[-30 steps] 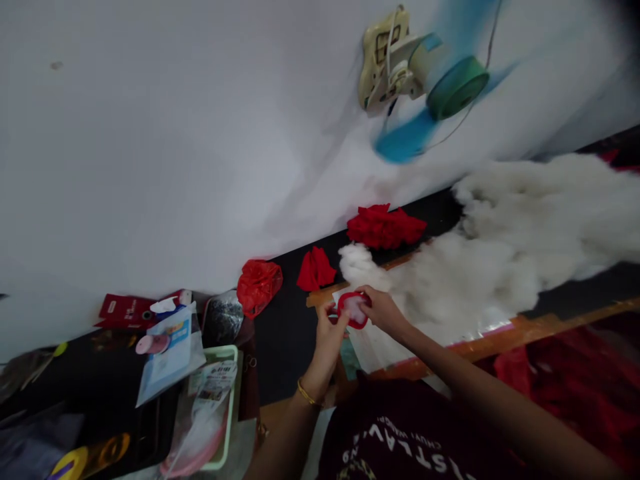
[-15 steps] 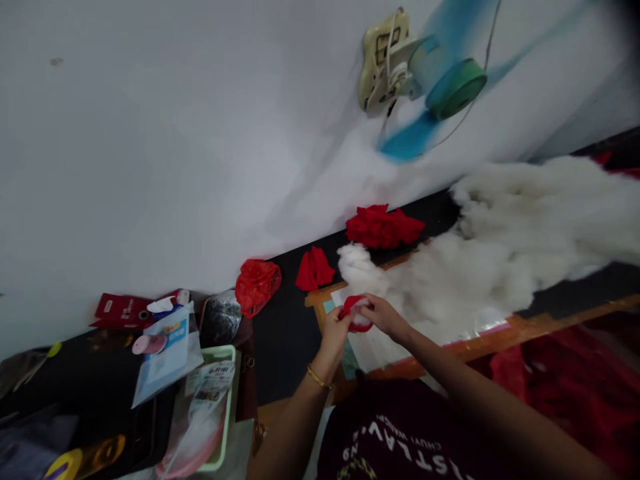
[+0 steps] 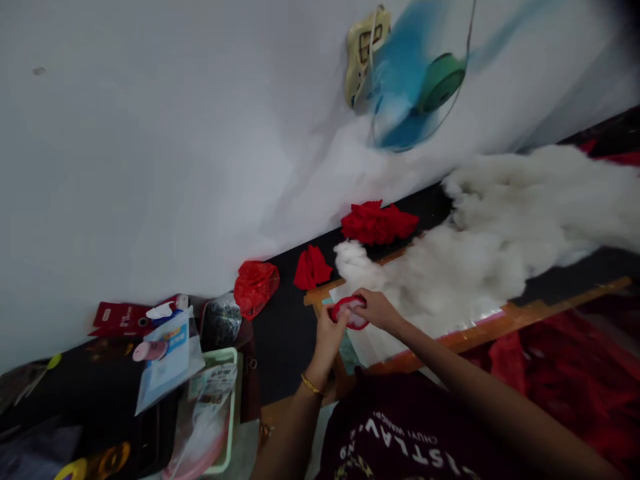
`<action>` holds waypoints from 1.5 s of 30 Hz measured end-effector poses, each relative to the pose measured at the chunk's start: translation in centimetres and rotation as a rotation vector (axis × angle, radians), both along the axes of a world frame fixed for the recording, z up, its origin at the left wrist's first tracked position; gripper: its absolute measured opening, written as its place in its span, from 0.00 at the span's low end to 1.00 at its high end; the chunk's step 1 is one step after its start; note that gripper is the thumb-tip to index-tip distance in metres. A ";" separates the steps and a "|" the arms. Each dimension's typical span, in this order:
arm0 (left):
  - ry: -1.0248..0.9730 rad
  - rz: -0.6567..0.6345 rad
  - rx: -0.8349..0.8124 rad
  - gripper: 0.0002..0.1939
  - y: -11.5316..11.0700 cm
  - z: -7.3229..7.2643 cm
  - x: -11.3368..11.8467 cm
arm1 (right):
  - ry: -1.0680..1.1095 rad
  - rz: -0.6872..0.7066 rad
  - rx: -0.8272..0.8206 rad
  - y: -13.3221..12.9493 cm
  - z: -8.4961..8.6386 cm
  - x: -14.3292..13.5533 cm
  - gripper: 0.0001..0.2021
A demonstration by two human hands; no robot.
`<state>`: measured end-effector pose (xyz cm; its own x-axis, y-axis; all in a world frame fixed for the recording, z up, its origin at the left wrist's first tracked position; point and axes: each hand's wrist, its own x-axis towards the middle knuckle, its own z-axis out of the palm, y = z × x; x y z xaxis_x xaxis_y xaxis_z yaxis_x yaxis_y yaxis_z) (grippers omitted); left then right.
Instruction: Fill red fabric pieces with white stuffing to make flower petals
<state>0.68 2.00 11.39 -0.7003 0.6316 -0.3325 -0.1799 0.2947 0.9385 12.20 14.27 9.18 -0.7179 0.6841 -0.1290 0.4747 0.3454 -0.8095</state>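
Between my two hands is a small red fabric pouch [image 3: 358, 325] with white stuffing showing in its opening. My left hand [image 3: 330, 331] grips its left edge with the fingers closed. On the other side, my right hand [image 3: 376, 309] pinches at the upper right rim, its fingertips at the stuffing. Just beyond my hands, a tuft of white fibre stuffing [image 3: 356, 262] joins a large fluffy heap [image 3: 495, 227] spread to the right. A small red cloth piece [image 3: 313, 267] and a pile of red cloth pieces [image 3: 378, 223] lie near the wall.
A fan [image 3: 425, 87] with blurred blue blades hangs on the wall. Left of me are a red plastic bag [image 3: 256, 288], a pale green basket [image 3: 231, 413], a pink-capped bottle [image 3: 150, 351] and tape rolls [image 3: 114, 459]. Red material [image 3: 560, 380] lies at lower right.
The red pouch has turned flatter and its opening looks wider, showing more white stuffing. Both hands still hold it. The whole view has shifted slightly.
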 end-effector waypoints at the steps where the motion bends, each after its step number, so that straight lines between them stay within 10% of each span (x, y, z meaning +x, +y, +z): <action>1: 0.057 0.014 -0.021 0.17 0.1 0.0 0.0 | 0.012 0.026 -0.001 -0.1 0.2 -0.1 0.16; 13: 0.183 -0.038 -0.192 0.09 1.8 0.0 -0.5 | 0.137 -0.002 0.011 -0.8 0.9 0.7 0.18; 25: 0.360 -0.478 -0.389 0.16 1.2 1.1 -0.2 | -0.278 0.072 0.158 0.1 2.7 0.6 0.16; 31: 0.664 -0.451 -0.485 0.14 1.4 1.8 0.1 | -0.281 0.196 0.218 -0.5 3.0 0.0 0.12; 45: 0.605 -0.470 -0.344 0.12 1.1 -0.2 0.0 | -0.294 0.144 0.208 -0.9 2.1 0.4 0.13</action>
<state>0.65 3.11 11.23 -0.5091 0.8343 -0.2116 0.5389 0.5007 0.6774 12.59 13.41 11.31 -0.7616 0.6121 -0.2127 0.6106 0.5679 -0.5519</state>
